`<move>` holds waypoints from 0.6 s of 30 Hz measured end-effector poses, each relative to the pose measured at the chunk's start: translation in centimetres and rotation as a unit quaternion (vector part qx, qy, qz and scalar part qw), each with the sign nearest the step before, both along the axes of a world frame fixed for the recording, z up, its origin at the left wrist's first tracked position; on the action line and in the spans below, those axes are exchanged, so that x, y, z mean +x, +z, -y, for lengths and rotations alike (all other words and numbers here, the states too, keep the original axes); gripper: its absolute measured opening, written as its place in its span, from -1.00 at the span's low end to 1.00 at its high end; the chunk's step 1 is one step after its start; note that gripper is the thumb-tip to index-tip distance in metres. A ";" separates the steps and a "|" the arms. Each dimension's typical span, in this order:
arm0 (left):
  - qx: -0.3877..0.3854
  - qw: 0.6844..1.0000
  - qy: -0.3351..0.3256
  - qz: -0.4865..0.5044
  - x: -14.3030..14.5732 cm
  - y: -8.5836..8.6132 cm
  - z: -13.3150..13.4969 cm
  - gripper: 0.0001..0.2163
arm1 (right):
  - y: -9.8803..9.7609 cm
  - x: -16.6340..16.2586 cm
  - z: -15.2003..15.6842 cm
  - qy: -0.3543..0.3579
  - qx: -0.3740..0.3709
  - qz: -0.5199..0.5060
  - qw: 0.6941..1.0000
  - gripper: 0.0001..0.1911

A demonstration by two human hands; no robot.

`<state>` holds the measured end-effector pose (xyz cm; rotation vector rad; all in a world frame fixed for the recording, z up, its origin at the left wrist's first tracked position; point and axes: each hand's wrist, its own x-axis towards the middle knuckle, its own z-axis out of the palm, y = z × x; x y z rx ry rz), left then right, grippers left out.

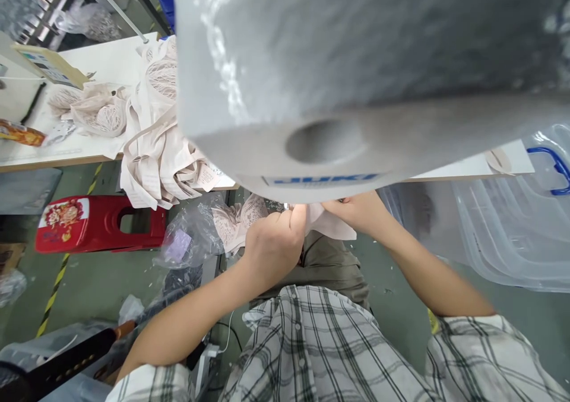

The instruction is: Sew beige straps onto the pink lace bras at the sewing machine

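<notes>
The grey head of a JUKI sewing machine [276, 135] fills the upper middle and hides the needle area. Just under its lower edge, my left hand [276, 244] is closed, thumb and fingers pinching a pale pink lace bra [240, 219]. The lace part hangs out to the left of that hand. My right hand [363, 211] pinches a plain pale pink fabric flap [336, 227] on the other side, which seems to belong to the same bra. Its fingertips are partly covered by the machine.
More pale pink bras [155, 135] lie heaped on the white table [89, 152] at left, straps hanging over its edge. Below stand a red stool [102, 224] and a clear plastic bag [193, 236]. Clear plastic bins [512, 230] stand at right.
</notes>
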<state>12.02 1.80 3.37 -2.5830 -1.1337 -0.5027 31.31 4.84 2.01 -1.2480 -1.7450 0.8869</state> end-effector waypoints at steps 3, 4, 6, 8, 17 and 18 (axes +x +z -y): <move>-0.003 1.000 0.009 0.006 0.2 0.2 0.1 -0.86 | 0.2 0.0 -0.7 0.016 -0.003 -0.002 1.000 -0.96; -0.002 1.000 0.010 0.008 0.2 0.2 0.1 -0.87 | 0.2 0.1 -0.8 0.018 -0.005 -0.003 1.000 -0.97; -0.001 1.000 0.011 0.011 0.3 0.3 0.2 -0.87 | -0.1 0.1 -1.0 0.018 -0.009 -0.002 1.000 -0.97; 0.000 1.000 0.010 0.015 0.3 0.3 0.2 -0.87 | -0.3 0.1 -1.1 0.020 -0.010 0.000 1.000 -0.95; -0.002 1.000 0.014 0.012 0.1 0.1 0.1 -0.83 | -0.3 0.4 -1.1 0.014 -0.004 0.021 1.000 -0.84; -0.003 1.000 0.011 0.015 0.1 0.1 0.1 -0.82 | -0.5 0.4 -1.1 0.013 0.001 0.018 1.000 -0.82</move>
